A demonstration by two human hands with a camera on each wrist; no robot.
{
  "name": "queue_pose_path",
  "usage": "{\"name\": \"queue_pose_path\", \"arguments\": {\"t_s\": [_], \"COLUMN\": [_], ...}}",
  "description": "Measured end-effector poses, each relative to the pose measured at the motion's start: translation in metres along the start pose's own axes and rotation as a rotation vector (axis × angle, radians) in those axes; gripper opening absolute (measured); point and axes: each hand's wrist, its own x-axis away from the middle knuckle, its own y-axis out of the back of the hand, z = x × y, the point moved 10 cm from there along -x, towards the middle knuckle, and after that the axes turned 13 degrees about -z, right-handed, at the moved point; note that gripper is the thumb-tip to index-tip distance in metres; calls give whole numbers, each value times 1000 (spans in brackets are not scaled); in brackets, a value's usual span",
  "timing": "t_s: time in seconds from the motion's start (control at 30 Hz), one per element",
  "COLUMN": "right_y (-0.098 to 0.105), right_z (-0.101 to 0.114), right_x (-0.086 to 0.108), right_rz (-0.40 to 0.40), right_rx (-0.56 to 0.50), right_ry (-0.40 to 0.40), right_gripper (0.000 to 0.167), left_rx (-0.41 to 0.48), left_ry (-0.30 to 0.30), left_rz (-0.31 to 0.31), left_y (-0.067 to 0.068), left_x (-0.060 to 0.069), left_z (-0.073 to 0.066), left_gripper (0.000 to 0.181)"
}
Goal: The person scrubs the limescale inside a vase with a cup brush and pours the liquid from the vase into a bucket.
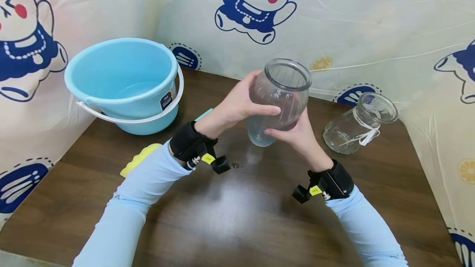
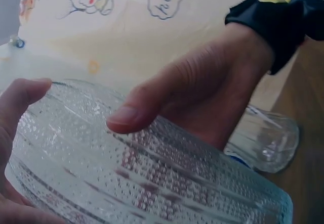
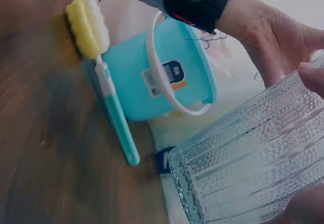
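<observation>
Both hands hold a large clear glass jar [image 1: 280, 94] tilted above the table, its thick round rim at the top. My left hand [image 1: 243, 98] grips its upper left side, thumb across the front. Lower on the right side, my right hand [image 1: 297, 133] grips it, thumb also on the front. Dotted, ribbed glass of the jar [image 2: 101, 148] fills the left wrist view. To the right of the hands stands a smaller clear glass jar [image 1: 341, 133] with a white ribbon bow round its neck.
A light blue bucket [image 1: 148, 125] with a white handle stands at the back left. Beside it lies a bottle brush [image 3: 91, 29] with a yellow sponge head and teal handle, partly hidden by my left arm in the head view. Patterned sheeting [image 1: 356, 19] borders the brown table [image 1: 237, 217].
</observation>
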Motion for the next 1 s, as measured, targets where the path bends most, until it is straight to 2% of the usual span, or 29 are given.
{"name": "queue_pose_path", "arguments": {"t_s": [0.23,0.5,0.73,0.87,1.0], "right_y": [15,45,69,85,101], "right_z": [13,15,19,25,31], "right_x": [11,28,39,45,51], "right_rz": [-29,-110,-163,-196,-235], "right_rx": [40,137,105,116,117], "right_ry": [2,19,41,61,60], "right_gripper": [96,90,89,86,85], "left_rx": [-32,-82,-46,-55,-40], "left_ry": [-11,-32,-24,-30,-26], "left_rz": [54,122,176,227,249], "left_y": [-21,-54,-83,-102,-120], "left_x": [-4,-6,-10,-12,-13], "left_z": [14,25,33,33,33], "left_gripper": [80,84,83,83,85]}}
